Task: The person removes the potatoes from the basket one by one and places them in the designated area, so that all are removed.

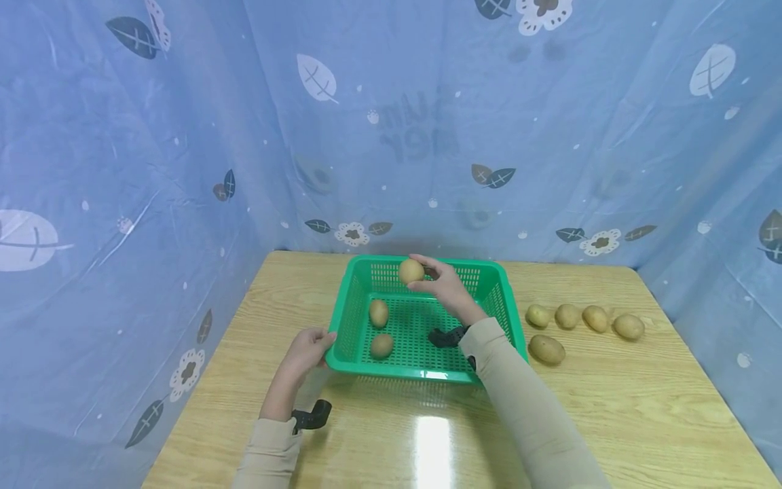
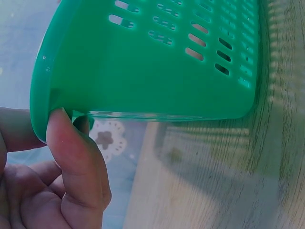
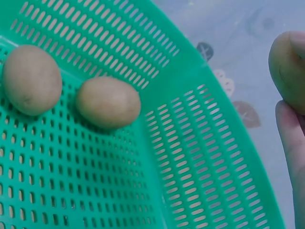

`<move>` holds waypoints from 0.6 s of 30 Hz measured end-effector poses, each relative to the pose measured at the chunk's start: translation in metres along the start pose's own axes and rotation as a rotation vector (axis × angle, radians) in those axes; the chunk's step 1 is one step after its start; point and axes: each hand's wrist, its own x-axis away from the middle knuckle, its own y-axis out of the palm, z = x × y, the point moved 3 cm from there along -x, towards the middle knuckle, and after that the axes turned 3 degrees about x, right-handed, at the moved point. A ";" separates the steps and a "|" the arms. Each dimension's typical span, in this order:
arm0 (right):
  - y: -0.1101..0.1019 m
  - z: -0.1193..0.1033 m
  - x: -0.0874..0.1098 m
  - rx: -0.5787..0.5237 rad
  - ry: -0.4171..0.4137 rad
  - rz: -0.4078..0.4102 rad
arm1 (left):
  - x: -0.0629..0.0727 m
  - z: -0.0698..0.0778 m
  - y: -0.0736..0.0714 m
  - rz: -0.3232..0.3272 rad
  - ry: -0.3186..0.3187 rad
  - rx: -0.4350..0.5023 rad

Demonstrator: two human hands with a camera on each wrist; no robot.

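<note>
A green perforated plastic basket stands on the table, with two potatoes on its floor: one potato farther back, another potato nearer the front. My right hand pinches a third potato between thumb and fingers, held above the basket toward its back wall. That potato shows at the right edge of the right wrist view. At the basket's front left corner, my left hand grips the rim, thumb on one side and fingers on the other.
Right of the basket, several potatoes lie on the wooden table: a row with a small potato at its left end, and a larger potato in front. A blue patterned curtain closes off the back and sides.
</note>
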 end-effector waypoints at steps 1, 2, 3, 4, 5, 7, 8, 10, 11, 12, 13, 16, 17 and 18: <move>0.000 -0.002 0.002 -0.002 -0.004 -0.001 | 0.000 0.000 0.000 -0.001 0.002 -0.001; 0.000 -0.004 0.004 -0.004 -0.005 -0.003 | 0.000 0.000 0.000 -0.001 0.002 -0.001; -0.001 -0.006 0.005 -0.006 -0.007 -0.005 | 0.000 0.000 0.000 0.001 -0.001 -0.002; -0.001 -0.007 0.007 -0.008 -0.009 -0.007 | 0.000 0.000 0.000 0.004 -0.003 -0.002; -0.002 -0.005 0.007 -0.006 -0.017 -0.001 | 0.001 0.000 0.000 0.004 0.001 -0.006; -0.004 -0.008 0.011 -0.007 -0.030 0.008 | 0.000 -0.001 -0.001 0.011 0.000 -0.009; -0.005 -0.008 0.013 -0.006 -0.035 0.013 | 0.000 -0.002 -0.001 0.013 -0.002 -0.009; -0.007 -0.010 0.017 -0.003 -0.049 0.025 | -0.001 -0.003 0.000 0.013 0.001 -0.010; -0.009 -0.011 0.019 0.001 -0.054 0.032 | -0.001 -0.003 0.000 0.011 0.004 -0.013; -0.010 -0.012 0.021 -0.002 -0.060 0.036 | -0.001 -0.003 0.000 0.012 -0.001 -0.010; -0.012 -0.012 0.023 0.001 -0.067 0.041 | -0.001 -0.003 0.000 0.011 0.000 -0.012; -0.016 -0.015 0.029 0.003 -0.088 0.061 | -0.001 -0.004 0.000 0.009 0.000 -0.014; -0.018 -0.016 0.031 -0.001 -0.095 0.067 | -0.001 -0.003 0.000 0.008 -0.001 -0.014; -0.019 -0.017 0.033 -0.008 -0.100 0.076 | -0.002 -0.003 0.000 0.008 -0.003 -0.011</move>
